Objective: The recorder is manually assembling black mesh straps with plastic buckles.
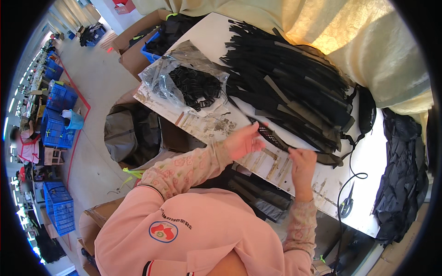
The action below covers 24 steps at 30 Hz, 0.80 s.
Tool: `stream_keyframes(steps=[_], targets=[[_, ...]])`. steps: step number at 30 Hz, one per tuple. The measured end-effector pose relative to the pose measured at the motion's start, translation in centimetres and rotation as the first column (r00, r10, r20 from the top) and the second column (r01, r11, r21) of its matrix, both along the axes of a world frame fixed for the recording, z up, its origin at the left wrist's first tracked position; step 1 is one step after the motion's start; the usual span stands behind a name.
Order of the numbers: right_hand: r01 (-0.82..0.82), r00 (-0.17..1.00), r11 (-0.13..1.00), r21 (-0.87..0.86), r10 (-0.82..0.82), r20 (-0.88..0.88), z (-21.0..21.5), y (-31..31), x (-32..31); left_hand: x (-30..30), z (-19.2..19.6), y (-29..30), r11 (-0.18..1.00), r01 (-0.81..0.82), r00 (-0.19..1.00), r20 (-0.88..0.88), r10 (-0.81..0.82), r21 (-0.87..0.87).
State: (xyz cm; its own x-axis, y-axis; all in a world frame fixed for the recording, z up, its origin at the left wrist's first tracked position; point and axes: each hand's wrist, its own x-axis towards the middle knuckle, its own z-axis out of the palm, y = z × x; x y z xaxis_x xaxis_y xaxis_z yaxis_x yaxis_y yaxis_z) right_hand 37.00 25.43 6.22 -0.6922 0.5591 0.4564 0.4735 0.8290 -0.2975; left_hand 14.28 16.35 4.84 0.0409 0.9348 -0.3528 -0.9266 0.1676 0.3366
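A narrow black strip with a mesh face [272, 138] stretches between my hands over the table's near edge. My right hand [303, 166] is closed on it, fingers curled in and thumb on top. At the strip's other end, my left hand [245, 140] has its fingers apart, thumb raised beside the mesh; whether it touches the strip I cannot tell. Just beyond lies a thick pile of black fabric strips [290, 87], some showing a greyish side. A clear plastic bag [159, 76] with black plastic buckles [195, 87] sits left of the pile.
The white table [216, 34] has a worn, stained near edge. Scissors [346, 204] and a black cord [351, 161] lie at right. Black quilted fabric [399, 179] hangs beyond. Left are an open carton with dark bags [133, 133] and blue crates [60, 122]. A curtain [359, 41] hangs behind.
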Motion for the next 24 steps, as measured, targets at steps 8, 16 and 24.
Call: stream_keyframes(steps=[8,16,24], targets=[[0.115,0.993,0.981,-0.155,-0.115,0.010,-3.0,-3.5,4.2,-2.6,-0.9,-1.5,0.961,-0.277,0.843,-0.483,0.236,-0.013],[-0.249,0.914,0.919,-0.305,0.118,-0.389,2.5,-5.1,-10.7,-1.0,-2.0,-3.8,0.957,-0.203,0.520,-0.806,0.284,0.207],[-0.234,0.906,0.798,-0.555,-0.027,-0.422,-1.2,-5.3,-12.2,-10.6,2.9,-5.7,0.978,-0.110,-0.088,-0.982,0.167,0.176]])
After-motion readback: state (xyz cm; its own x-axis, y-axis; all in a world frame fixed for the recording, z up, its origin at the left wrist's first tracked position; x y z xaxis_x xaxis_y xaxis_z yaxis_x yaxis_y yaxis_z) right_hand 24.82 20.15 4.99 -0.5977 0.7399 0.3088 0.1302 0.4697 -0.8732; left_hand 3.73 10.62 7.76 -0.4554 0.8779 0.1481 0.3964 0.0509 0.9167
